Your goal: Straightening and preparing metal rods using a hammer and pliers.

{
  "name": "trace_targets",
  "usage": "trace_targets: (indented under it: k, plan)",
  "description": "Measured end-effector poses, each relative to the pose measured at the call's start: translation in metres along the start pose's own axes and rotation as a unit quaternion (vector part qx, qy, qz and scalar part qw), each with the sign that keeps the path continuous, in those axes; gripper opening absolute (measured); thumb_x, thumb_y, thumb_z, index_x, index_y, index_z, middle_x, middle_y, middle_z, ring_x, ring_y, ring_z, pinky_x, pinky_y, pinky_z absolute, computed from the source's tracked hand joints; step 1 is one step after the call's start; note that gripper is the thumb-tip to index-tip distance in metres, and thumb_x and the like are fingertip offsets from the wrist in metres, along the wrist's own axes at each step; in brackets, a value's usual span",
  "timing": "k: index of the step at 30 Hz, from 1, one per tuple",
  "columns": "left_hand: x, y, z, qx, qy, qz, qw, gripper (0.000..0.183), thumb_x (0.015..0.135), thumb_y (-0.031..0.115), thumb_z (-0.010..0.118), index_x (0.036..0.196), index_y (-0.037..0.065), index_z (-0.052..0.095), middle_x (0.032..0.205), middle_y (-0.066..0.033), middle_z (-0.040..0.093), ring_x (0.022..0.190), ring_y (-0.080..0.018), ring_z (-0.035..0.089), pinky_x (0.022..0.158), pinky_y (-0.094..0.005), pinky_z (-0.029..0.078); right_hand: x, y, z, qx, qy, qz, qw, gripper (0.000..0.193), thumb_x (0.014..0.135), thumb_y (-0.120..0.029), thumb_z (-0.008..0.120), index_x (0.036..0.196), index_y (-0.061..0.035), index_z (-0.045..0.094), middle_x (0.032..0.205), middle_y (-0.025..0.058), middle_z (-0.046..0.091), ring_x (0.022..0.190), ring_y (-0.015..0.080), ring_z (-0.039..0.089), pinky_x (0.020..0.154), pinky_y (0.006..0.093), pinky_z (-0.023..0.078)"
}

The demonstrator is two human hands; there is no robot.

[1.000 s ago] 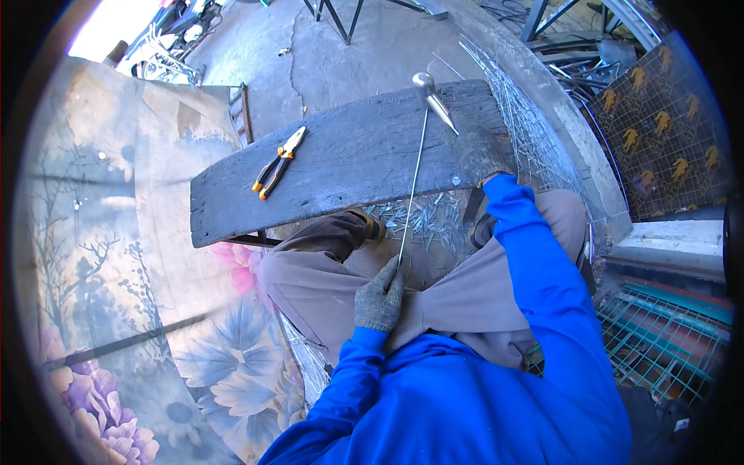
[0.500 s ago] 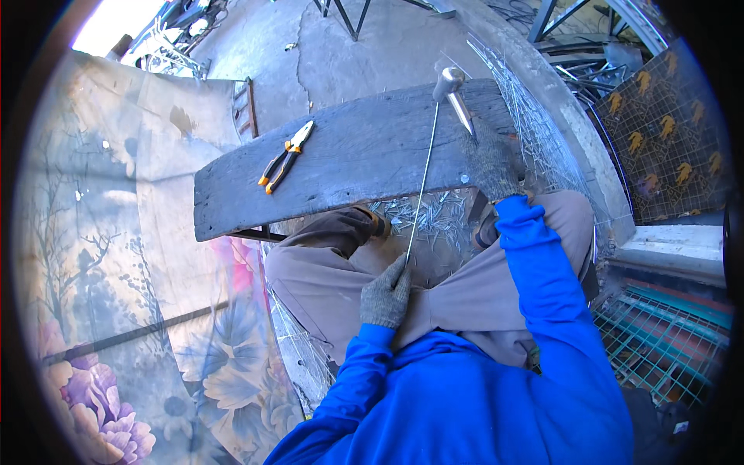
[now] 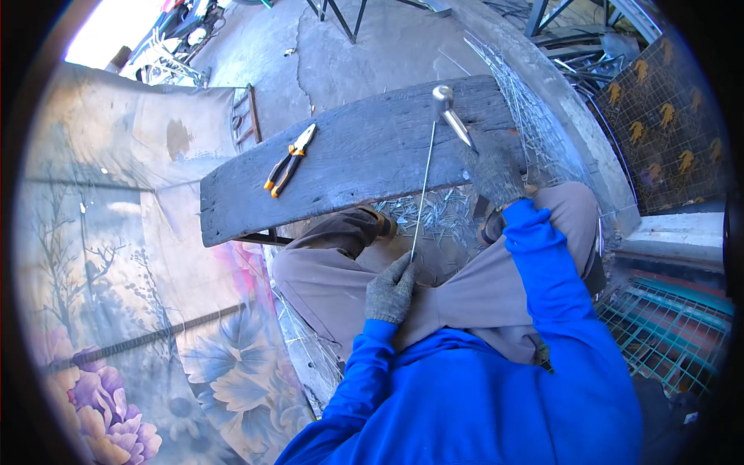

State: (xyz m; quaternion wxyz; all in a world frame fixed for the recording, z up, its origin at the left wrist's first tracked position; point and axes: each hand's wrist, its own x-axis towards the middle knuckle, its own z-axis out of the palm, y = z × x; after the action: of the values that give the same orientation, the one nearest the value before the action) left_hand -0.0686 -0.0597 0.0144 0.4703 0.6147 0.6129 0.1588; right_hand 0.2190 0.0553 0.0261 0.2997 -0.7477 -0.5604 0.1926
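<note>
Gloved in grey, my left hand (image 3: 390, 289) is closed around the lower end of a thin metal rod (image 3: 423, 182) between my thighs. The rod slants up and away, its far part over a dark wooden bench (image 3: 349, 167). My right hand (image 3: 494, 172), also gloved, grips a hammer (image 3: 459, 126) by its handle at the right part of the bench. The shiny hammer head (image 3: 442, 94) is right by the rod's far end; whether they touch, I cannot tell. Pliers (image 3: 291, 160) with black and orange handles lie on the bench to the left.
Many short cut metal pieces (image 3: 434, 217) litter the ground beneath the bench's near edge. Long thin rods (image 3: 527, 108) lie along its right side. A flowered cloth sheet (image 3: 155, 256) hangs at the left. Green wire mesh (image 3: 659, 333) stands at the lower right.
The hammer head has come lower and nearer to me, and the rod's visible far end is nearer too. Both hands keep their grip. The whole view has shifted slightly.
</note>
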Motion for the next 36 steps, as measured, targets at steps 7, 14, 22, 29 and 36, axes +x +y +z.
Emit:
trace_targets:
  k: [7,14,22,29,36]
  plan:
    - [0.005,-0.005,0.004,-0.005,0.010,0.048,0.999,0.035,0.097,0.027,0.064,0.125,0.007,0.069,0.087,-0.0095,0.073,0.073,-0.0139,0.069,0.069,-0.0300,0.053,-0.007,0.011,-0.002,-0.004,-0.040,0.006,0.999,0.040,0.097,-0.037,0.059,0.121,-0.0049,0.060,0.105,0.0275,0.067,0.099,0.0464,0.065,0.083,0.0531,0.051]
    - [-0.002,0.084,-0.038,-0.436,-0.165,-0.114,0.877,0.019,0.099,0.024,0.062,0.096,0.005,0.064,0.068,-0.0022,0.062,0.050,-0.0069,0.054,0.047,-0.0189,0.042,0.001,0.032,0.014,0.007,0.049,0.084,0.995,0.035,0.098,-0.038,0.058,0.106,-0.0044,0.059,0.094,0.0268,0.067,0.089,0.0459,0.067,0.076,0.0559,0.051]
    - [0.029,0.195,-0.015,-0.668,-0.294,-0.157,0.666,0.030,0.104,0.032,0.053,0.103,0.004,0.063,0.069,-0.0010,0.064,0.043,-0.0092,0.053,0.035,-0.0209,0.039,0.022,0.083,0.031,0.109,0.037,0.138,0.984,0.044,0.100,-0.042,0.053,0.107,0.0011,0.059,0.103,0.0289,0.066,0.097,0.0460,0.065,0.082,0.0529,0.050]
    - [0.047,0.227,-0.002,-0.702,-0.342,-0.085,0.618,0.029,0.106,0.029,0.049,0.106,0.004,0.063,0.070,-0.0020,0.066,0.042,-0.0098,0.052,0.033,-0.0220,0.039,0.025,0.109,0.036,0.119,0.028,0.136,0.983,0.024,0.090,-0.016,0.069,0.110,-0.0024,0.064,0.103,0.0060,0.067,0.093,0.0188,0.063,0.083,0.0345,0.052]
    - [0.045,0.244,-0.005,-0.697,-0.295,-0.108,0.645,0.028,0.105,0.028,0.050,0.109,0.004,0.063,0.072,-0.0031,0.065,0.043,-0.0095,0.051,0.033,-0.0211,0.037,0.002,0.048,0.004,0.219,0.026,0.104,0.970,0.050,0.099,-0.049,0.051,0.111,-0.0007,0.059,0.095,0.0233,0.068,0.089,0.0362,0.070,0.078,0.0487,0.052]
